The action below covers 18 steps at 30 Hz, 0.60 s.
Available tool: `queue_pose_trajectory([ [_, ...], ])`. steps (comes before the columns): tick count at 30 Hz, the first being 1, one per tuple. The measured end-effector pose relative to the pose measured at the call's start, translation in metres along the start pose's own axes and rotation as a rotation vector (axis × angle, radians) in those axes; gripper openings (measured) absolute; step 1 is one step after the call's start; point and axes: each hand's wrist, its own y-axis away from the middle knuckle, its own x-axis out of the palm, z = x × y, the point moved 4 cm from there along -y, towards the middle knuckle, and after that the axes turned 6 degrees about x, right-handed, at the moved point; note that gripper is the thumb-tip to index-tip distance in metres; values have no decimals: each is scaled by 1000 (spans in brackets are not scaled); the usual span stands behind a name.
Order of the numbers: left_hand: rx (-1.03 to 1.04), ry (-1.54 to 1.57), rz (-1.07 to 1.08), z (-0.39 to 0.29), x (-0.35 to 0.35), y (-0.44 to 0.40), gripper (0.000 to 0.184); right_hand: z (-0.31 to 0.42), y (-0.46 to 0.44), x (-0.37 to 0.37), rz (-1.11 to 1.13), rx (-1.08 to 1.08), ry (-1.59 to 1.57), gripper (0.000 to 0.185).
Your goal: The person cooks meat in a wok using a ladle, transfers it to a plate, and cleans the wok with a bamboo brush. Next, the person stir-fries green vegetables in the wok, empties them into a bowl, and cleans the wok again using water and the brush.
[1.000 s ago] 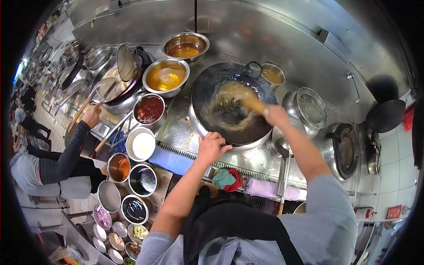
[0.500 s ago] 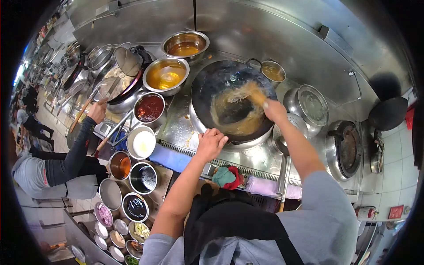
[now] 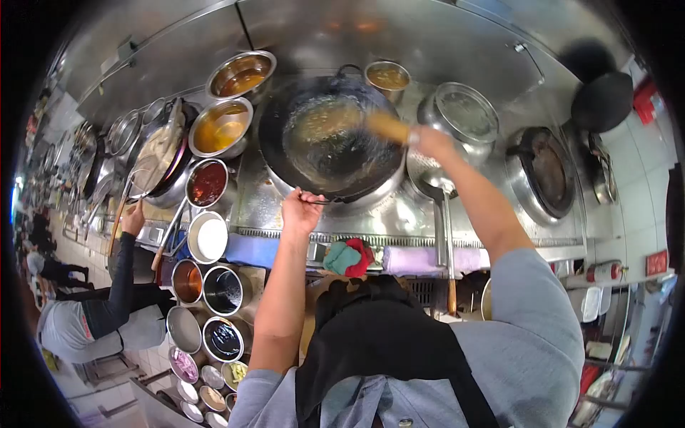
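Note:
A large black wok (image 3: 285,146) sits on the range in front of me, with cloudy water (image 3: 325,135) swirling in it. My right hand (image 3: 433,143) is closed round the end of a bamboo wok brush (image 3: 389,127). The brush's bristles are smeared by motion over the water. At the wok's near rim, my left hand (image 3: 302,210) has its fingers closed on the thin loop handle there. The wok's far loop handle (image 3: 348,69) stands free.
Left of the wok stand two bowls of yellow oil (image 3: 221,127) and a pot of red sauce (image 3: 207,183). A strainer ladle (image 3: 428,171) and lidded pot (image 3: 467,113) are on the right. A co-worker's arm (image 3: 128,246) reaches toward another wok at far left.
My left hand has gone from lying loosely by the wok's near rim to gripping its handle. The brush has swept about the wok. My view has shifted to the right.

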Motion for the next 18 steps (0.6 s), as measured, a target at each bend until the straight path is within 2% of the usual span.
queue_pose_trajectory([
  [1,25,-37,94,1,-3,-6,25,-8,2,-23,-152,164,-27,35],
  [2,55,-69,194,0,-1,-10,31,-14,-4,-31,-258,230,-89,37],
  [3,52,-76,201,-2,3,-9,31,-16,-2,-33,-264,238,-92,37],
  [5,165,-179,148,-11,3,-4,33,-33,13,-30,-318,449,-773,39],
  [6,153,-181,182,-16,-1,-7,32,-51,8,6,-293,409,-1143,46],
  [7,150,-188,190,-23,0,-2,32,-52,22,5,-302,413,-1147,46],
  [9,156,-236,227,-38,-2,14,28,-39,71,30,21,465,-1710,53],
  [12,197,-312,217,-46,12,34,29,-15,136,23,66,373,-1646,58],
  [14,237,-347,237,-46,30,45,27,-6,164,21,91,265,-1189,59],
  [15,239,-349,236,-48,40,49,27,-6,172,29,92,264,-1191,59],
  [17,312,-435,292,-55,61,57,25,0,183,29,-184,-30,-687,59],
  [18,351,-466,274,-60,68,61,25,11,190,25,-14,98,-731,56],
])
